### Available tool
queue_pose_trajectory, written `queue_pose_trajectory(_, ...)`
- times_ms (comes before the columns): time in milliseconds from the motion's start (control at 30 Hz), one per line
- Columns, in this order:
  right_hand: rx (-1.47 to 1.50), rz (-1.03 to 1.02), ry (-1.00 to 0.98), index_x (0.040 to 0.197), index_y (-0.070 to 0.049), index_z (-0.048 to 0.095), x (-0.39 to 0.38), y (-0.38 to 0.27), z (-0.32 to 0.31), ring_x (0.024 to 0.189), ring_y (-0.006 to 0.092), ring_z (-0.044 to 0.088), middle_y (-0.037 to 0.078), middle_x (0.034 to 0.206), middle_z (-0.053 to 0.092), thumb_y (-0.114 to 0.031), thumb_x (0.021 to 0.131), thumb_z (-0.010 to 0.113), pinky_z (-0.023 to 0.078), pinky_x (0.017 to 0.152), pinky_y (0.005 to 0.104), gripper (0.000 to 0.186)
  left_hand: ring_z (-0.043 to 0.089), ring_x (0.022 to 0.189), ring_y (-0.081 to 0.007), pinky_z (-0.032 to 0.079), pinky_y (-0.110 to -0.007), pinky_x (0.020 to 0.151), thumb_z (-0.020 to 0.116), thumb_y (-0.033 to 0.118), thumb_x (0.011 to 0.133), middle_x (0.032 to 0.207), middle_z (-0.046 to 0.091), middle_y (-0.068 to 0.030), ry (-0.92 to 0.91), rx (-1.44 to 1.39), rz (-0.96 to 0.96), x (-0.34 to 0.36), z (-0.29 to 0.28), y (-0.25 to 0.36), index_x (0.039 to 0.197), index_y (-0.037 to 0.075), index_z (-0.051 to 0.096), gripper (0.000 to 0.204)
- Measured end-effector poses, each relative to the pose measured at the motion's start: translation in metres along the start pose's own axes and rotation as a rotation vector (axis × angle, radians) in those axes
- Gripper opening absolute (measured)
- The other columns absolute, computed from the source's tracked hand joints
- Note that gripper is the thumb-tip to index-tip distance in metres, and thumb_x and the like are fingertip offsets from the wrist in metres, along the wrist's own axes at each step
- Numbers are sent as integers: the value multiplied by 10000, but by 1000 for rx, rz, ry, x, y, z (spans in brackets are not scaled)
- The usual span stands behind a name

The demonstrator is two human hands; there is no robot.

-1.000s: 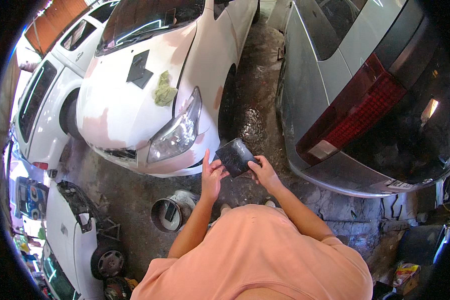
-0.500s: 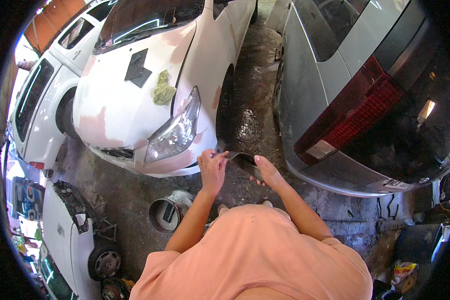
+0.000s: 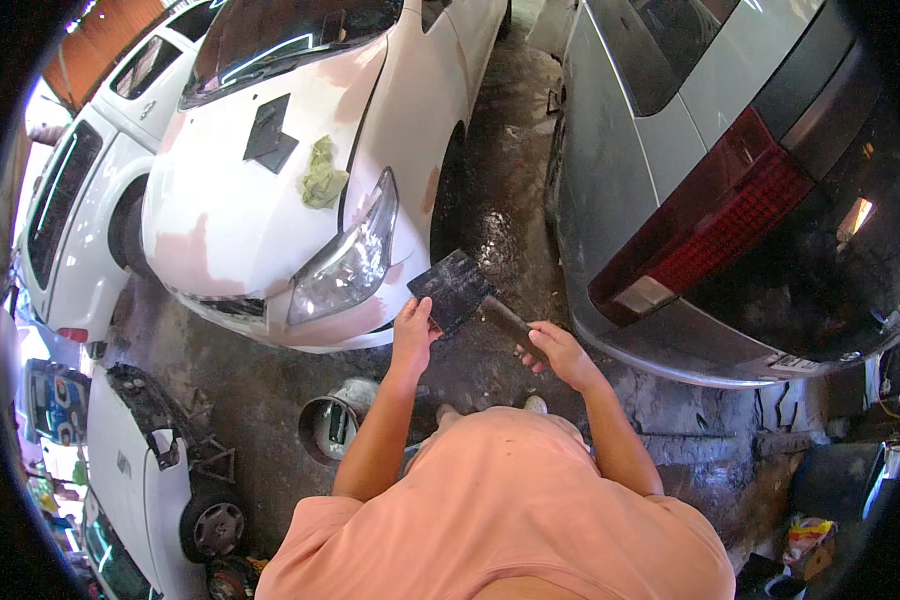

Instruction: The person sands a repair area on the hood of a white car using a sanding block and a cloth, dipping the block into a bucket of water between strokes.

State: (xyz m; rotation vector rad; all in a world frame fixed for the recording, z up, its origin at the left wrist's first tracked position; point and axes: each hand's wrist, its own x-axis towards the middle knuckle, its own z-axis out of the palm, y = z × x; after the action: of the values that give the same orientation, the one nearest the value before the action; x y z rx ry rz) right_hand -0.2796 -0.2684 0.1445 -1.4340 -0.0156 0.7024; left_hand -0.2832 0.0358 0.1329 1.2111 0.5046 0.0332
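Black sheet (image 3: 453,288), pinched by left hand (image 3: 412,332); dark strip (image 3: 511,326), pinched by right hand (image 3: 562,354); hands now wider apart

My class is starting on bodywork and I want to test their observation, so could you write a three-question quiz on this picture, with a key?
1. Multiple choice: what colour is the crumpled cloth on the hood of the patchy white car?
a) red
b) yellow-green
c) blue

2. True or false: the person's left hand holds a flat black sheet.

3. Fill the gap: the narrow dark piece is held in the fingers of the person's ____ hand.

Key:
1. b) yellow-green
2. True
3. right
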Motion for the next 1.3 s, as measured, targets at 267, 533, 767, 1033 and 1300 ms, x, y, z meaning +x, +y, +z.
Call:
queue_pose_trajectory(267, 364, -134, 58, 1397, -53, 560, 6, 2, 30, 819, 148, 682, 34, 1085, 670, -317, 1093, 642, 540, 679, 313, 411, 683, 820, -116, 576, -321, 742, 590, 235, 1112, 1016, 728, 20, -117, -278, -78, -30, 34, 8, 1151, 150, 646, 109)
queue_pose_trajectory(533, 181, -149, 42, 1539, -8, 517, 3, -13, 41, 816, 139, 692, 34, 1086, 687, -310, 1085, 654, 536, 673, 294, 563, 712, 930, -130, 592, -338, 804, 597, 282, 1111, 1083, 732, 3, -260, -385, -173, -51, 26, 2, 1187, 150, 630, 156)
queue_pose_trajectory(767, 82, -45, 107, 1517, -17, 548, -2, -18, 44, 805, 129, 684, 52, 1082, 707, -321, 1102, 615, 542, 624, 273, 519, 727, 1037, -165, 603, -383, 851, 549, 307, 1131, 1208, 734, -26, -236, -325, -139, -48, 15, -6, 1348, 130, 601, 285)
queue_pose_trajectory(1033, -443, -494, 296, 1485, -42, 587, 5, 3, 37, 1159, 271, 645, 148, 1284, 657, -241, 1065, 651, 521, 1015, 408, 469, 721, 1028, -159, 601, -365, 821, 540, 294, 1129, 1194, 730, -10, -212, -249, -135, -55, 41, -6, 1345, 158, 614, 266)
queue_pose_trajectory(1300, -653, -620, 342, 1468, 19, 561, -5, 2, 60, 1337, 385, 529, 230, 1406, 542, -160, 968, 731, 401, 1179, 438, 558, 701, 990, -123, 565, -328, 828, 533, 280, 1138, 1182, 723, -5, -270, -362, -79, -65, 61, -11, 1344, 147, 609, 257)
